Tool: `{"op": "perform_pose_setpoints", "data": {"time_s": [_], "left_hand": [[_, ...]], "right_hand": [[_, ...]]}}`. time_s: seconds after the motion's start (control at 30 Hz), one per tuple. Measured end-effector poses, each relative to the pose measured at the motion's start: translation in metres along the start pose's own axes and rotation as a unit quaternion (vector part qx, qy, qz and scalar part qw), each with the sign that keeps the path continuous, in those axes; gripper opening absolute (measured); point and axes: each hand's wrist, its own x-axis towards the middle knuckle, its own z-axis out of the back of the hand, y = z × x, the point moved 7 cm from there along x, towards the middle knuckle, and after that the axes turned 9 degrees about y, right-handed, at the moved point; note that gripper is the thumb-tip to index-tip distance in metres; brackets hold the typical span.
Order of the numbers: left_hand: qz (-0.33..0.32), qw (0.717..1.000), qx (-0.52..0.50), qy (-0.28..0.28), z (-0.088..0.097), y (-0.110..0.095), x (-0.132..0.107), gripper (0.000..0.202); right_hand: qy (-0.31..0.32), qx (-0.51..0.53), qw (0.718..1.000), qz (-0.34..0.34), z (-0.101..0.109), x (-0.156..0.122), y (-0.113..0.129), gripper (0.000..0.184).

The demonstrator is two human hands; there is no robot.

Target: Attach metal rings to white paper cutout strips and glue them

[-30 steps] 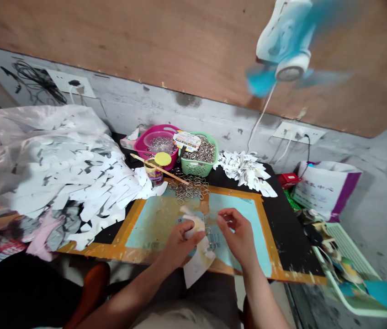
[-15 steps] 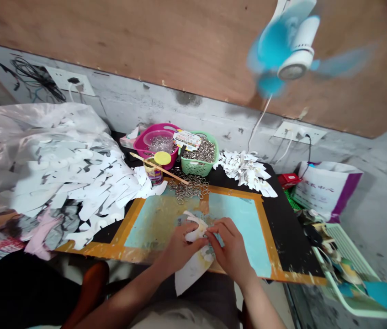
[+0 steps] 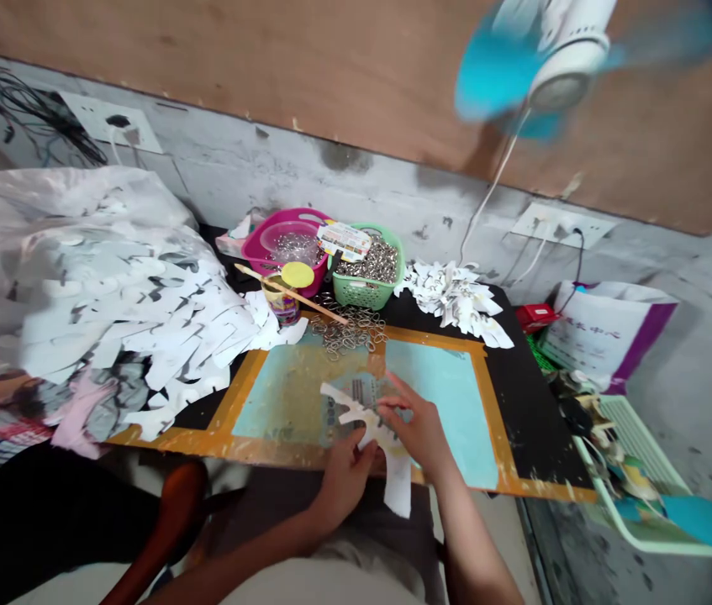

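A white paper cutout [image 3: 365, 424] with a long narrow tail [image 3: 398, 486] is held up over the board by both hands. My left hand [image 3: 346, 486] grips its lower edge from below, and my right hand [image 3: 415, 433] pinches it from the right. Beneath them, a printed paper sheet [image 3: 356, 395] lies on the light-blue board [image 3: 437, 403], whose edges are bound in orange tape. Part of the sheet is hidden by the cutout.
Loose metal rings [image 3: 348, 330] lie behind the board. Farther back stand a pink basin [image 3: 261, 256] and a green basket [image 3: 368, 290] of rings, plus a jar with a wooden stick [image 3: 281, 304]. Heaped white cutouts [image 3: 129, 311] fill the left; paper scraps [image 3: 453, 294] lie right.
The paper, bunched between my hands before, now spreads out as a flat cutout. My hands have moved slightly apart, and the view has shifted a little.
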Motion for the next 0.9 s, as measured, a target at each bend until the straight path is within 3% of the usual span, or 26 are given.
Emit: {"op": "perform_pose_setpoints", "data": {"time_s": [0.07,0.17,0.3,0.37,0.43,0.47,0.57,0.7,0.9], "left_hand": [[0.019,0.997,-0.069,0.04,-0.014,0.013,-0.007,0.035],[0.057,0.981,-0.147,0.116,-0.024,0.017,-0.024,0.043],[0.134,0.962,0.012,0.237,-0.012,0.016,-0.046,0.028],[0.048,0.957,0.156,0.241,0.005,0.002,-0.039,0.018],[-0.113,0.928,0.305,0.179,0.023,-0.021,-0.023,0.018],[-0.185,0.902,0.362,0.147,0.029,-0.031,-0.015,0.021],[-0.346,0.796,0.457,0.196,0.024,-0.046,0.009,0.025],[-0.423,0.696,0.517,0.265,0.013,-0.05,0.032,0.019],[-0.457,0.615,0.55,0.331,0.001,-0.047,0.037,0.016]], "right_hand": [[-0.006,-0.014,1.0,-0.015,-0.005,-0.003,-0.016,0.051],[-0.089,-0.089,0.992,-0.02,0.001,-0.022,-0.028,0.039],[-0.165,-0.118,0.979,-0.021,0.003,-0.063,-0.03,0.032],[-0.158,-0.114,0.981,-0.012,-0.004,-0.081,-0.027,0.033],[-0.142,-0.117,0.983,0.001,-0.014,-0.094,-0.022,0.037],[-0.135,-0.122,0.983,0.01,-0.019,-0.097,-0.02,0.04],[-0.105,-0.152,0.983,0.025,-0.033,-0.099,-0.018,0.046],[-0.065,-0.179,0.982,0.018,-0.043,-0.092,-0.023,0.047],[-0.058,-0.17,0.984,-0.003,-0.043,-0.087,-0.03,0.039]]}}
